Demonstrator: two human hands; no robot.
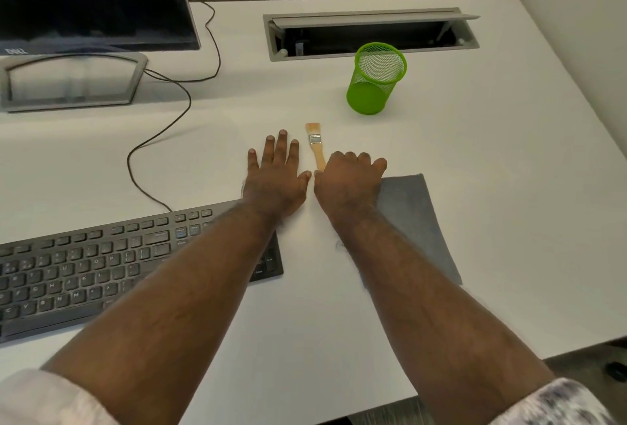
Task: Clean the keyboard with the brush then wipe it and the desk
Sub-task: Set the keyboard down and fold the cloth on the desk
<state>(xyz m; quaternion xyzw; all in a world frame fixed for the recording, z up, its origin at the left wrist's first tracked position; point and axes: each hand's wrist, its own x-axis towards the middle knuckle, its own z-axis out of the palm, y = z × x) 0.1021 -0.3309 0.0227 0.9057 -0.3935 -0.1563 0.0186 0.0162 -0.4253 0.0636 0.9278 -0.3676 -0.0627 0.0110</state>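
Head view shows your two hands side by side on the white desk (475, 160), thumbs almost meeting. Your left hand (275, 180) lies flat, fingers straight and spread, holding nothing. Your right hand (349, 183) has its fingers bent over the desk; its thumb side covers the end of the brush handle, and you cannot tell from here whether it grips it.

One brush (315, 143) lies between your hands, bristles pointing away from you. One grey cloth (417, 221) lies flat just right of your right wrist, partly under your forearm. One black keyboard (101, 265) sits at your left, its right end under your left forearm, its left end cut off by the frame.

Open desk runs right of the cloth to the partition wall, and ahead of your fingers up to one green mesh cup (375, 80). Behind the cup is one cable hatch (369, 34), lid raised. One monitor (91, 0) stands far left; two cables (176, 119) trail from behind it, one reaching the keyboard. The desk's near edge passes under your forearms.
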